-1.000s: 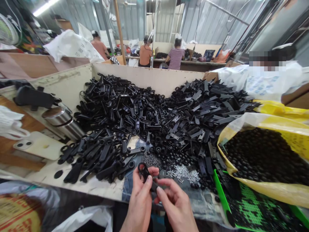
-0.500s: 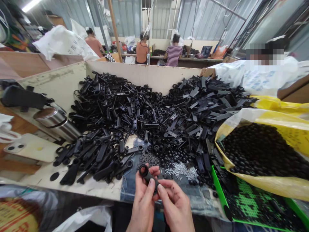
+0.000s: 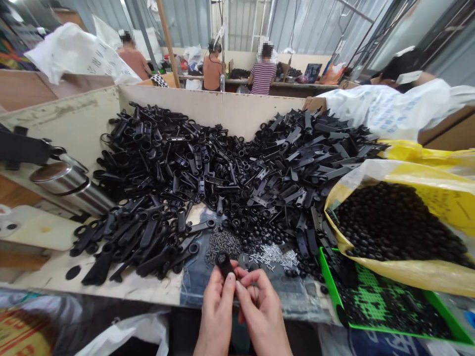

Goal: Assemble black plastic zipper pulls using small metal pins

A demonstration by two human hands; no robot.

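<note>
My left hand (image 3: 217,301) is closed around a black plastic handle (image 3: 224,264), its rounded end pointing up and away from me. My right hand (image 3: 260,306) pinches at the near end of the same handle, thumb against the left thumb; the fingers cover most of that end. Just beyond the hands lie a heap of small dark grey pins (image 3: 222,243), a scatter of silver screws (image 3: 276,257) and loose black round caps (image 3: 263,232). Under them is a blue cloth (image 3: 196,284).
Black ringed handles (image 3: 159,232) lie at left, before larger piles of black parts (image 3: 166,158). A steel flask (image 3: 74,185) stands far left. At right are a yellow sack (image 3: 356,254) of black caps and a green tray (image 3: 330,287). Co-workers (image 3: 263,74) sit beyond the partition.
The handle has turned in my hands, so its ring opening no longer faces me. My right hand has drawn closer to my left. The view has shifted slightly.
</note>
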